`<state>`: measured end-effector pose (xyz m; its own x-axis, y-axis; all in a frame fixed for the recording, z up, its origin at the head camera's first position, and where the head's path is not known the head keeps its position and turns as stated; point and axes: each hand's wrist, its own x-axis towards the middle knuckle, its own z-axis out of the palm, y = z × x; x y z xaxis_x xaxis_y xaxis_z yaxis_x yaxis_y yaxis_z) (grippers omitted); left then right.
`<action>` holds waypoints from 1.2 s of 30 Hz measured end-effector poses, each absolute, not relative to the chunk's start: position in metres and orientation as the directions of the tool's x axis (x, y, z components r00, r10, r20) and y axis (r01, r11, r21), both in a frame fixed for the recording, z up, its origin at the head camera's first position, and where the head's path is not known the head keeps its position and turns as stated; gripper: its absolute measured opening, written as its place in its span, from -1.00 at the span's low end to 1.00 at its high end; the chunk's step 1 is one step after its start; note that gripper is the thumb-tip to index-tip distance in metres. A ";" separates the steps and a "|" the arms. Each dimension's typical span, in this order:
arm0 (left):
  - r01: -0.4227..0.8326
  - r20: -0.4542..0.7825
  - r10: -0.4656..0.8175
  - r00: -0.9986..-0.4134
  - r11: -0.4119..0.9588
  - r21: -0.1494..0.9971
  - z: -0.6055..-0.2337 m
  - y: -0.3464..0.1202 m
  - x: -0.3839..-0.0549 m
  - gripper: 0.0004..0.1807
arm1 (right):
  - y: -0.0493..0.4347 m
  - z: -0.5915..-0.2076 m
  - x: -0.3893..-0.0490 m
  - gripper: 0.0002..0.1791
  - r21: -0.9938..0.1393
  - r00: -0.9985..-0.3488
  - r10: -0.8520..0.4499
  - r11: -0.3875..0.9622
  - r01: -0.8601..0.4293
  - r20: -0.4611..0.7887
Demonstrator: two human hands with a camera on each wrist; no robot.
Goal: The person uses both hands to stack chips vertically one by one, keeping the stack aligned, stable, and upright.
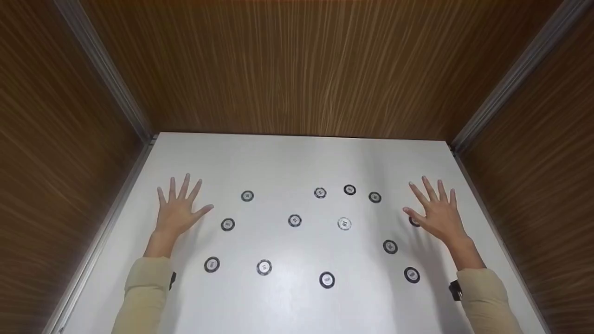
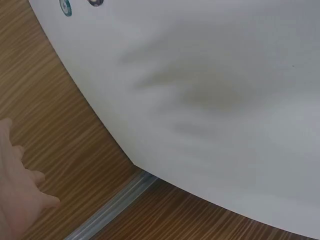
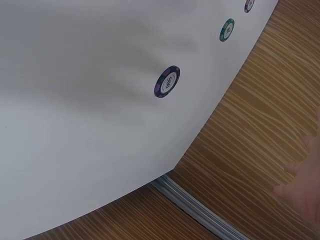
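Fingers spread wide apart, a left hand (image 1: 177, 215) is held over a white table (image 1: 283, 160), well to the left of a white chip (image 1: 344, 223). To that chip's right, a right hand (image 1: 440, 216) is held, its fingers likewise splayed; by it, a half-hidden chip (image 1: 414, 223) is overlapped in the head view. Beyond the white chip, three dark-rimmed chips (image 1: 350, 189) are set in a loose arc. Nearer the wearer than the white chip, a black-rimmed chip (image 1: 327, 279) is seen.
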<state>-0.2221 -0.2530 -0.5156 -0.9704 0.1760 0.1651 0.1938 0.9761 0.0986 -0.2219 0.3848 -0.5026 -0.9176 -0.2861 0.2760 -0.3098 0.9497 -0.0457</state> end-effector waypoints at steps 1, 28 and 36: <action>0.202 0.168 0.184 -0.969 0.974 0.101 -0.517 -0.250 -0.221 -0.11 | 0.384 -0.504 -0.221 -0.21 -0.052 -0.915 -0.291 0.947 -0.317 0.279; 0.673 0.268 0.620 -0.738 0.704 0.224 -0.586 -0.050 -0.132 -0.29 | 0.332 -0.563 -0.185 -0.28 -0.191 -0.880 -0.389 0.874 -0.446 0.274; 0.639 0.104 0.641 -0.761 0.711 0.294 -0.601 -0.008 -0.109 -0.31 | 0.335 -0.573 -0.181 -0.28 -0.207 -0.903 -0.357 0.890 -0.406 0.238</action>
